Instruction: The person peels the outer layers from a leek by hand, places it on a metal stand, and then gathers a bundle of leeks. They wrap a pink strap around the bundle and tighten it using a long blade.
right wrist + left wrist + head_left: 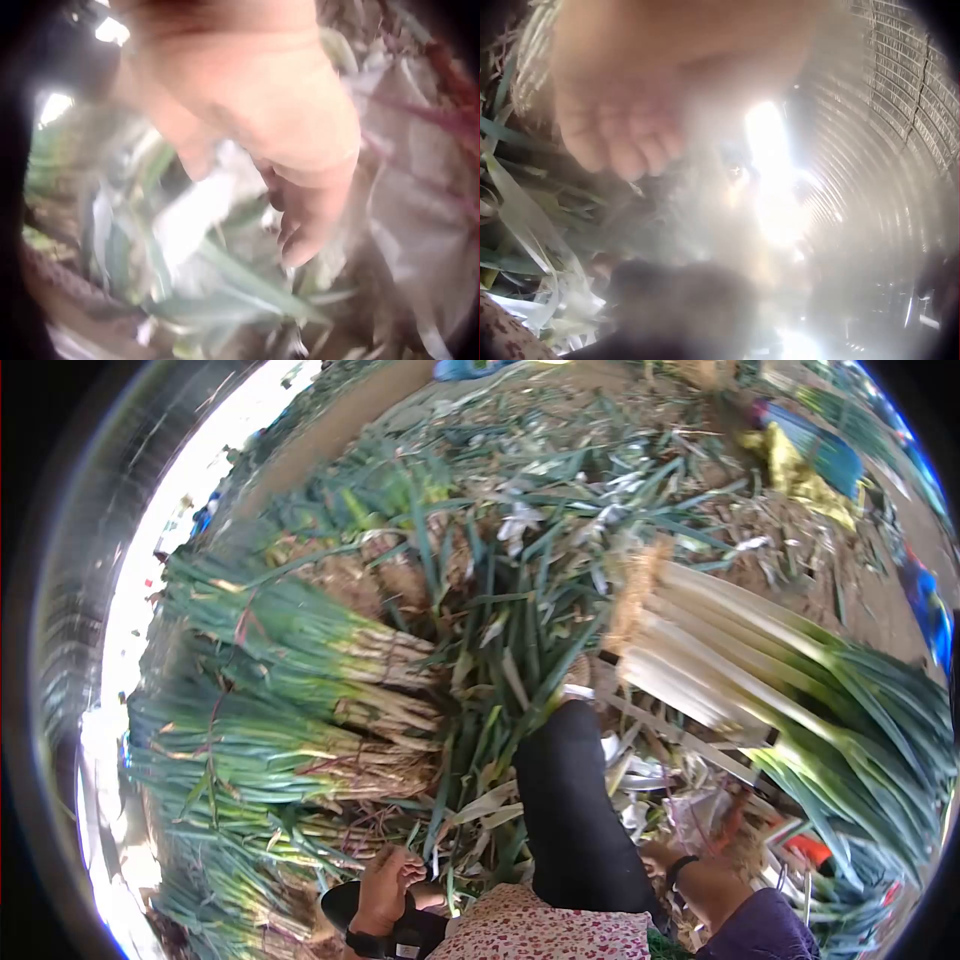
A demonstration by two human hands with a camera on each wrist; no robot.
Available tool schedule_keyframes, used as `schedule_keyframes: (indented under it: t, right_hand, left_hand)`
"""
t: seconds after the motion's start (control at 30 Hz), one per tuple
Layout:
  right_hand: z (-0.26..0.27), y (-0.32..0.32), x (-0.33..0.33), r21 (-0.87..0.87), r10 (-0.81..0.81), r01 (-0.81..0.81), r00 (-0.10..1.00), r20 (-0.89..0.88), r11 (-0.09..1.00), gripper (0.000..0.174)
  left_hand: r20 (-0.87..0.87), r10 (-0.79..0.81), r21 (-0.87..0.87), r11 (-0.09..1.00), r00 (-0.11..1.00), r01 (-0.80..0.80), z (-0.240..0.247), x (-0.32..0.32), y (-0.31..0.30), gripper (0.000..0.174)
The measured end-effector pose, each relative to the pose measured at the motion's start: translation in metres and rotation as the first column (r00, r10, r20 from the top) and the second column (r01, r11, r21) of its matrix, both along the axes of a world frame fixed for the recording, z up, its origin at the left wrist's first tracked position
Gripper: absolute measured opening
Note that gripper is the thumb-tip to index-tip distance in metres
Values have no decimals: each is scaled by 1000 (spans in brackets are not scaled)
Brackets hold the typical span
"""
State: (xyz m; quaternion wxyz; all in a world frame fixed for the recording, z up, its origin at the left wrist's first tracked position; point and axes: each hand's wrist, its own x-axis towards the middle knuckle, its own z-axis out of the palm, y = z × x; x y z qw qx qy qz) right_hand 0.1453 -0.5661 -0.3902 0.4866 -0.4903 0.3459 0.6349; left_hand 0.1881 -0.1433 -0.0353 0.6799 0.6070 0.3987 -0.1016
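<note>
The left hand (385, 885) is raised beside the seated person's lap, its fingers loosely curled; in the left wrist view the same hand (622, 105) shows nothing held. On the other side of the black-clad leg (580, 800), the right hand (660, 857) reaches low. The right wrist view shows this hand (262, 120) with thumb and bent fingers apart and nothing between them, above loose green leaves (247, 281) and white scraps (195, 217). Large leeks (730, 650) lie on a metal frame (690, 735) beyond the right hand.
Tied bundles of thin green onions (290, 680) are piled at the left. Loose leaves (510, 610) cover the middle ground. A blue object with yellow cloth (800, 475) stands at the back right. A pale plastic bag (695, 815) lies near the right hand.
</note>
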Motion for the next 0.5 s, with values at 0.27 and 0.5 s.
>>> schedule_keyframes:
  t: [0.27,0.5]
  right_hand:
    - [-32,121,119,-296,446,-335,612,653,894,72]
    - [11,272,303,-450,469,-131,267,842,883,69]
  left_hand:
    - [-69,-21,83,996,997,27,-98,31,96,38]
    - [-141,-182,275,937,973,215,-215,36,147,60]
